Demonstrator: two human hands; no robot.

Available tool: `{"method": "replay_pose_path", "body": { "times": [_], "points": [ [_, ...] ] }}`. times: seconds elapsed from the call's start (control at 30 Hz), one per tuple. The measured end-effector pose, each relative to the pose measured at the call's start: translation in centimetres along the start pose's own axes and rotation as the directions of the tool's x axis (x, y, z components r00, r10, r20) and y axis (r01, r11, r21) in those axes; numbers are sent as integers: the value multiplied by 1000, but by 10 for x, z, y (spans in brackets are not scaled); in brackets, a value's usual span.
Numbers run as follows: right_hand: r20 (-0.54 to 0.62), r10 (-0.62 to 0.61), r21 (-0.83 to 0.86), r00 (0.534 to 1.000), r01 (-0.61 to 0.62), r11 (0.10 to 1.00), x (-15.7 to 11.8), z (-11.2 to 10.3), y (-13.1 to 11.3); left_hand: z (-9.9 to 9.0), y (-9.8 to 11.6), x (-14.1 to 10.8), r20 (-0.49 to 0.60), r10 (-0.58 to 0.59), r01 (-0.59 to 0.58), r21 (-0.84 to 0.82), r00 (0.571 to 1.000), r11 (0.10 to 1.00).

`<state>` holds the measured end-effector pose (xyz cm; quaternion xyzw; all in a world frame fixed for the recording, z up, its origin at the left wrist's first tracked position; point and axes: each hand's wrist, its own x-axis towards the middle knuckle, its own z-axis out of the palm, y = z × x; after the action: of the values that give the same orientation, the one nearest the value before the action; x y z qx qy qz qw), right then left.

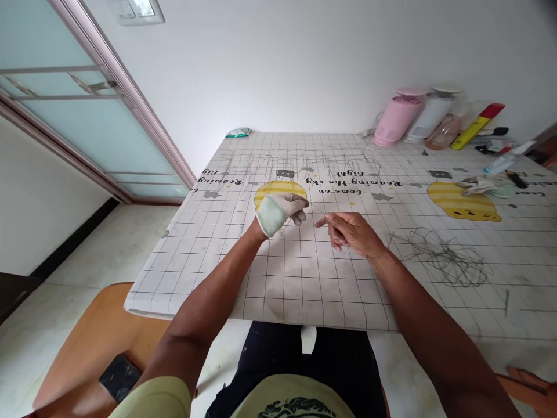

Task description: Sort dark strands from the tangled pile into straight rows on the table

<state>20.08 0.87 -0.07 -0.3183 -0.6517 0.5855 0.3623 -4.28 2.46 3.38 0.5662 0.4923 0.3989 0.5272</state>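
Observation:
My left hand (282, 212), in a pale knitted work glove, is closed in a pinch above the checked tablecloth. A thin wire-like strand (317, 207) runs from its fingertips toward my right hand (348, 229). That hand is bare, with thumb and index finger pinched together at the strand's other side. The strand is so fine that its ends cannot be made out. Right of my right hand lies a loose tangle of thin grey-green wire (456, 258). Several similar thin strands (304, 158) lie spread across the back of the table.
The table is covered by a checked cloth (183, 278). At the back right stand a pink cylinder-shaped device (398, 119), a white one (430, 113) and a yellow-red box (476, 128). Another glove (487, 186) lies at right. A phone (120, 377) rests on an orange chair (87, 342).

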Motion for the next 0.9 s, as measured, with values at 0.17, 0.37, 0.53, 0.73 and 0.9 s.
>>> {"method": "replay_pose_path", "body": {
  "times": [0.17, 0.37, 0.53, 0.73, 0.9],
  "points": [
    [229, 214, -212, 950, -166, 963, -4, -17, 0, -5, -2, -2, 110, -9, -3, 117, 994, 993],
    [273, 296, -156, 915, -262, 952, -7, -21, -5, -8, -7, 2, 130, -2, -22, 179, 991, 984],
    [303, 322, -82, 897, -313, 946, -8, -15, -8, -13, -12, 4, 145, 45, -71, 176, 988, 982],
    [280, 266, -66, 922, -259, 964, -10, -17, -19, -13, -7, 2, 49, 65, -71, 127, 997, 989],
    [63, 208, -112, 976, -201, 973, -6, -29, -20, -14, 3, 2, -34, 28, -23, 124, 999, 992]
  ]
}}
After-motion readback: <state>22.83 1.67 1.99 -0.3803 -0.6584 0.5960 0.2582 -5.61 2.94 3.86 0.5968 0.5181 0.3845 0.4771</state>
